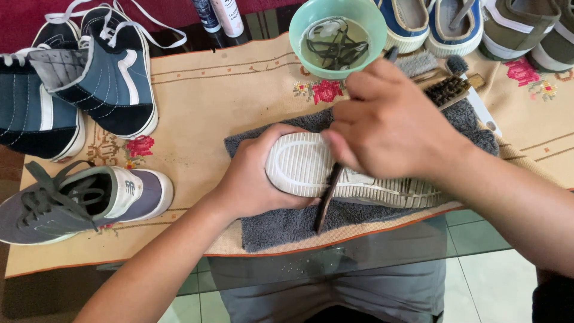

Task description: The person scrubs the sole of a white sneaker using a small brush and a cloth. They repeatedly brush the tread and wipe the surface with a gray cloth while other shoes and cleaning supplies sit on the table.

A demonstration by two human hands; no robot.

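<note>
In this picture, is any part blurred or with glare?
Head view: soft, even light, no harsh shadows; the right hand and brush on the shoe sole are slightly motion-blurred; faint glare on the bowl water; left hand sharp.

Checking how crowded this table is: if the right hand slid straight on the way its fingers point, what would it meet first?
The right hand points left across the upturned shoe sole, so it would likely first meet the left hand gripping the toe end. Depth is hard to judge; it might pass just above those fingers.
</note>
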